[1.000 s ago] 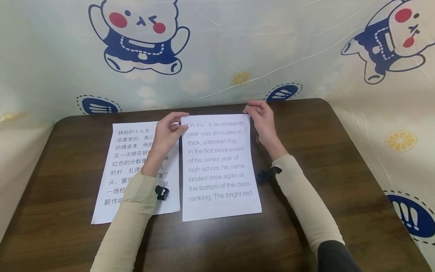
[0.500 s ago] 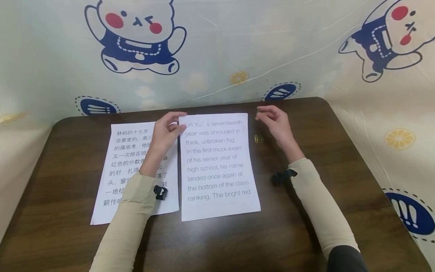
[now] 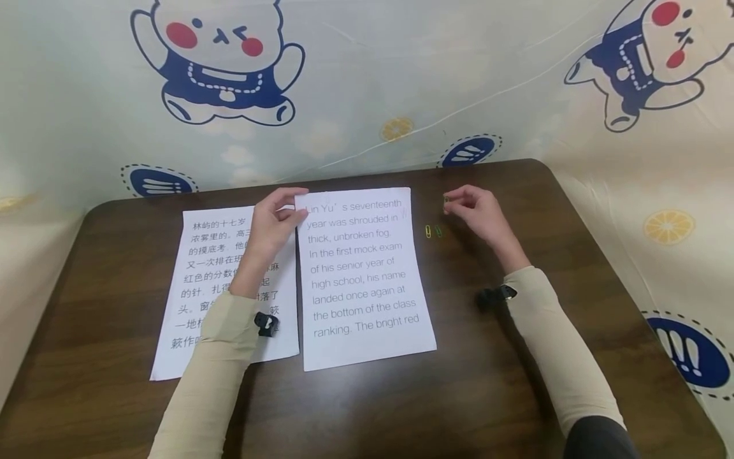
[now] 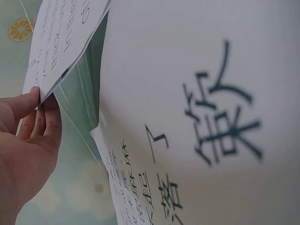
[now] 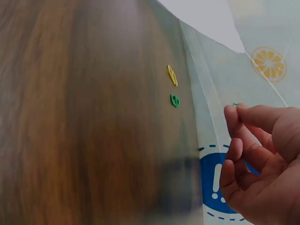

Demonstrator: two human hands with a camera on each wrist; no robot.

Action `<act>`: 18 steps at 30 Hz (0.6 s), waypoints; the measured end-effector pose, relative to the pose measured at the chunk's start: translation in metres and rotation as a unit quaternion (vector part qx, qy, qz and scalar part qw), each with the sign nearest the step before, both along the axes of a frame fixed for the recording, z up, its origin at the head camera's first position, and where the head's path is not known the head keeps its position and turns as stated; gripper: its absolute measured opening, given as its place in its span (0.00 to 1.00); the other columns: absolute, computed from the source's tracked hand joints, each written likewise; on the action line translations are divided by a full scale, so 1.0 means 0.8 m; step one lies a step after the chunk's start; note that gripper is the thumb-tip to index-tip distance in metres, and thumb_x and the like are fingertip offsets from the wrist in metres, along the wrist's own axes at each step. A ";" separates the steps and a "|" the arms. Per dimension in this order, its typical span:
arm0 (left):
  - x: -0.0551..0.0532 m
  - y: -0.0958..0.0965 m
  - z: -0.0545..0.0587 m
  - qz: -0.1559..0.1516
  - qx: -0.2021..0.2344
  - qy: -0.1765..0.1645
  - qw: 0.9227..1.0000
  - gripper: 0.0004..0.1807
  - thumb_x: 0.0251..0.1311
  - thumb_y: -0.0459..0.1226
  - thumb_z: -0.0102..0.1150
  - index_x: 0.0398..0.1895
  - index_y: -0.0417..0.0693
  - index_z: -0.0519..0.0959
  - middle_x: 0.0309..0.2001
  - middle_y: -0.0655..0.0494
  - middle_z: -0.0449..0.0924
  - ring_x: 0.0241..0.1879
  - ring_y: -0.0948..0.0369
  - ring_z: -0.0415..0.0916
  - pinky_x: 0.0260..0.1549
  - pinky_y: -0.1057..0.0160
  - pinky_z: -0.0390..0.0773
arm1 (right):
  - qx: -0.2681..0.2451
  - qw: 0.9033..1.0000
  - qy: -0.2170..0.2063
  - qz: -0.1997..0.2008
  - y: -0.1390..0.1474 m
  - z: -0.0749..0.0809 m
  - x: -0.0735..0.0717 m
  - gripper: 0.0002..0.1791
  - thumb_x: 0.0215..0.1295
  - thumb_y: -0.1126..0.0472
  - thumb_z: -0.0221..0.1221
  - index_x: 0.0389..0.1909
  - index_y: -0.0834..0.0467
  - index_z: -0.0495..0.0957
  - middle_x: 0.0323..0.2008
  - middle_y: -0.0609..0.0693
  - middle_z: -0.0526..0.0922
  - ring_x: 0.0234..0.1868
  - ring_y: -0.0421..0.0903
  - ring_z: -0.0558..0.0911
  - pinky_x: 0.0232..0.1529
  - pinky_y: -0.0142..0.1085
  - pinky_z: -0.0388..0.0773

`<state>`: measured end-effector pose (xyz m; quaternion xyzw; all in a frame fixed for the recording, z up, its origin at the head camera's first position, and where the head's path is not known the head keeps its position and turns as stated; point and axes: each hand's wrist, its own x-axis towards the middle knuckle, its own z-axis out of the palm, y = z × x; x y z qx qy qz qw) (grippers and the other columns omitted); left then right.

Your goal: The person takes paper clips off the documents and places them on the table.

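Note:
My left hand (image 3: 271, 223) pinches the top left corner of the English printed sheet (image 3: 367, 344) between thumb and fingers. In the left wrist view that corner of the sheet (image 4: 61, 42) sits under the thumb. Right of the paper, my right hand (image 3: 478, 210) pinches a small paper clip (image 3: 445, 200); only a green bit shows at its fingertips in the right wrist view, the rest being hidden. A yellow paper clip (image 3: 427, 231) and a green paper clip (image 3: 439, 231) lie side by side on the table, between the sheet and my right hand.
A sheet with Chinese print (image 3: 172, 306) lies left of the English one, partly covered by my left arm. Both are on a dark wooden table (image 3: 367, 414). A patterned curtain (image 3: 344, 76) hangs behind the table's far edge.
My right hand has moved right, away from the sheet's top right corner, with the paper clip in its fingers. The two clips on the table have come into fuller view. My left hand keeps its pinch.

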<state>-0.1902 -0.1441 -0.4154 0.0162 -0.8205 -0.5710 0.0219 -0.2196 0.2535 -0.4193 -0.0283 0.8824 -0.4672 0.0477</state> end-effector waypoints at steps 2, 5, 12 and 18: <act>0.000 0.000 0.001 0.004 -0.005 -0.004 1.000 0.23 0.66 0.30 0.61 0.61 0.59 0.78 0.53 0.53 0.80 0.41 0.65 0.82 0.41 0.74 0.80 | 0.024 1.000 -0.005 0.008 0.003 0.000 0.001 0.16 0.72 0.55 0.60 0.55 0.56 0.80 0.48 0.57 0.86 0.47 0.52 0.82 0.50 0.33 0.79; 0.001 0.000 0.000 0.009 -0.010 -0.013 1.000 0.23 0.66 0.31 0.61 0.61 0.60 0.78 0.54 0.53 0.81 0.42 0.65 0.82 0.42 0.73 0.79 | 0.065 0.997 -0.017 0.024 0.005 -0.001 0.001 0.14 0.72 0.56 0.60 0.54 0.55 0.81 0.46 0.57 0.85 0.45 0.52 0.80 0.48 0.37 0.78; 0.000 0.001 0.001 0.005 -0.011 -0.008 1.000 0.23 0.66 0.31 0.61 0.62 0.59 0.78 0.54 0.52 0.80 0.40 0.64 0.81 0.40 0.74 0.78 | 0.123 0.990 -0.045 0.058 0.009 0.000 0.002 0.12 0.71 0.56 0.60 0.51 0.55 0.82 0.44 0.59 0.84 0.43 0.53 0.78 0.48 0.42 0.78; 0.000 0.003 0.003 0.004 -0.013 -0.006 1.000 0.22 0.66 0.31 0.61 0.62 0.59 0.78 0.55 0.51 0.80 0.40 0.63 0.81 0.40 0.74 0.77 | 0.143 0.985 -0.057 0.075 0.008 0.001 0.004 0.13 0.72 0.57 0.59 0.52 0.56 0.81 0.45 0.59 0.84 0.44 0.54 0.79 0.52 0.47 0.80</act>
